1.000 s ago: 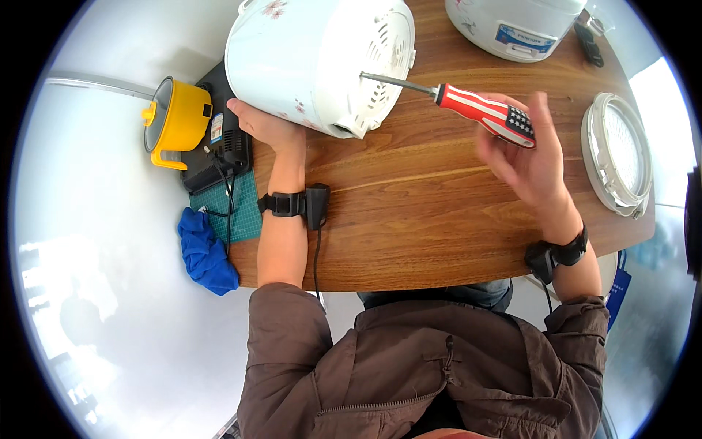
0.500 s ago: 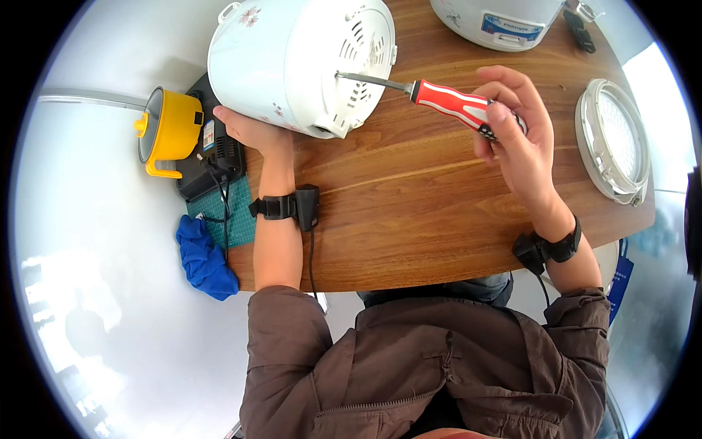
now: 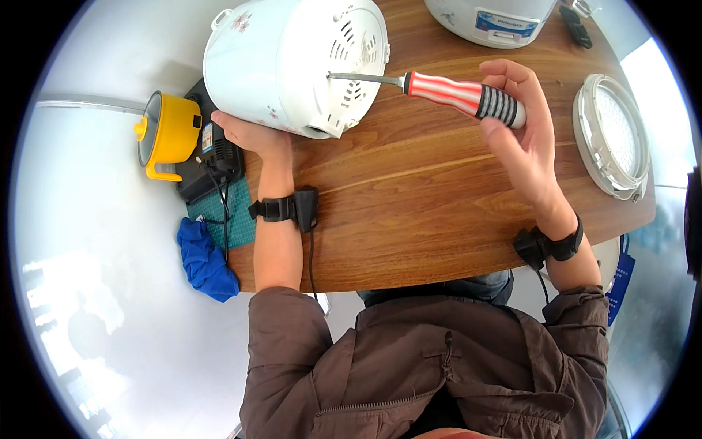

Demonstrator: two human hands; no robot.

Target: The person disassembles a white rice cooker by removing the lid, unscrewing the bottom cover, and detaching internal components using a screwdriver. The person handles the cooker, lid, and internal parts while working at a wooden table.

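A white rice cooker with a flower print lies on its side, its slotted base turned to the right. My left hand holds it from the near side, thumb stretched along the shell and the other fingers mostly hidden. In my right hand is a screwdriver with a red, white and black handle, held loosely near its butt end. The handle's stripes look smeared, as from turning. Its shaft reaches left, with the tip in a small hole in the cooker's base.
A second white cooker stands at the far edge of the wooden table. On the right lies a round white lid. To the left are a yellow pot, a black device, a green mat and a blue cloth.
The screwdriver handle has rotated, and my right fingers have opened a little around its end. The cooker and the screwdriver tip have shifted slightly left.
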